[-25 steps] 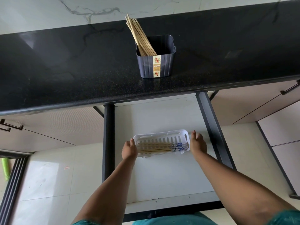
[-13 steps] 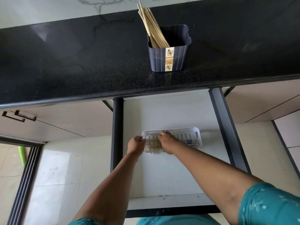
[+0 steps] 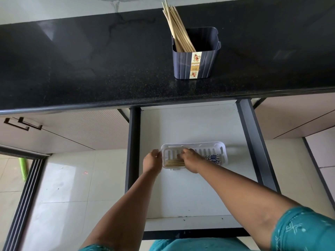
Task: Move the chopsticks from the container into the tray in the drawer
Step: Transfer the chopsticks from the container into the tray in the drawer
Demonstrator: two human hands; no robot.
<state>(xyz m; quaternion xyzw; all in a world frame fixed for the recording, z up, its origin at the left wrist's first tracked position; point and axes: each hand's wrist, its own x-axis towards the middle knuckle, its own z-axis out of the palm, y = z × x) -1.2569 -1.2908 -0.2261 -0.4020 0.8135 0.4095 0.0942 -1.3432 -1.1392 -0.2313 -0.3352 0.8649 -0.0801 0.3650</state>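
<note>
Inside the open drawer (image 3: 192, 196), a white slotted tray (image 3: 222, 151) sits toward the back, its long sides running across the drawer, with bare white floor between it and the dark front rail and a strip of bare floor between its right end and the dark side wall. The left hand (image 3: 152, 163) rests against the tray's left end, fingers curled onto the rim; how firmly they grip cannot be told. The right hand (image 3: 189, 159) reaches into the tray from the front, palm down, fingers bent over the tray chopsticks (image 3: 175, 162); whether they pinch any cannot be told. Those sticks are pale wood, lying flat and parallel along the tray's front side, and blue-and-white patterned ends show to the right of the right hand. Behind the tray, up on the black speckled countertop (image 3: 90, 69), stands a dark blue ribbed container (image 3: 206, 60) with a flowered label, close to the counter's front edge. A bundle of plain wooden chopsticks (image 3: 175, 24) leans in its left corner, tips fanning up and to the left.
</note>
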